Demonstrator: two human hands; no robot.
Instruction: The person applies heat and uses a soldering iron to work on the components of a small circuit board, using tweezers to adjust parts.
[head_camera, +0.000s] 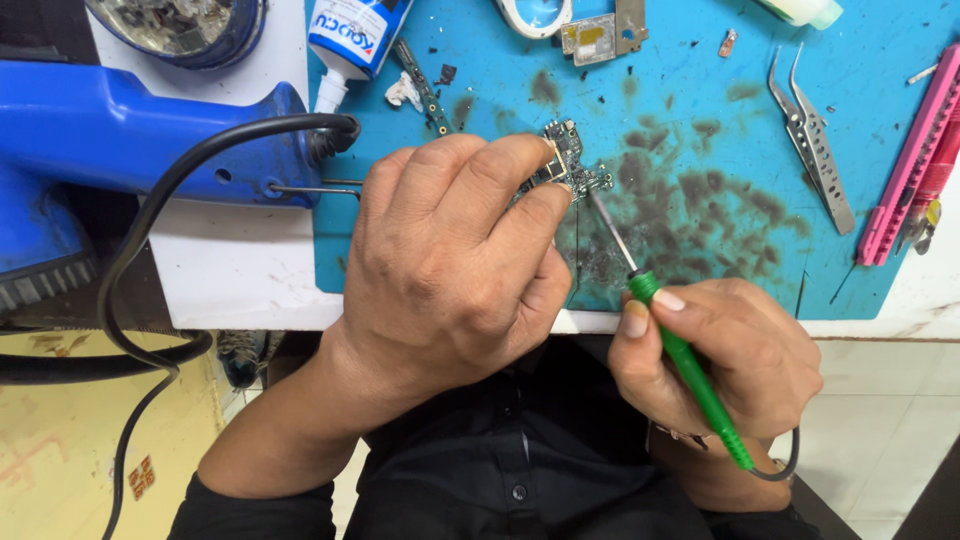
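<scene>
Both hands have a closed grip. Left hand (450, 265) pinches a small circuit board (566, 165) between thumb and forefinger, holding it just above the blue mat (700, 90), a little left of the mat's middle. Right hand (730, 355) clenches a green-handled soldering iron (680, 355) like a pen, thumb and forefinger pressed on the handle's far end. Its thin metal tip (608, 220) slants up and to the left and meets the near right edge of the board. A dark cord leaves the near end of the handle and curls under the wrist.

The mat lies on a white counter (240, 270) and is smudged with dark stains, thickest right of the board. On the far right of the mat lie steel tweezers (812, 140), and beside them, at the mat's right edge, a pink tool (915, 160) set at a slant. Along the far edge sit a small metal plate (603, 32), a thin strip of circuit (422, 85) and a white tube (350, 40) with a blue label, its nozzle pointing near. To the left, a blue hot-air gun (130, 130) lies across the counter, its nozzle end close to the left hand's knuckles; a black cable (150, 220) loops from it over the counter's near edge and hangs towards the floor. A round blue-rimmed dish (180, 25) stands at the far left corner. Dark sleeves and a dark buttoned shirt fill the near middle.
</scene>
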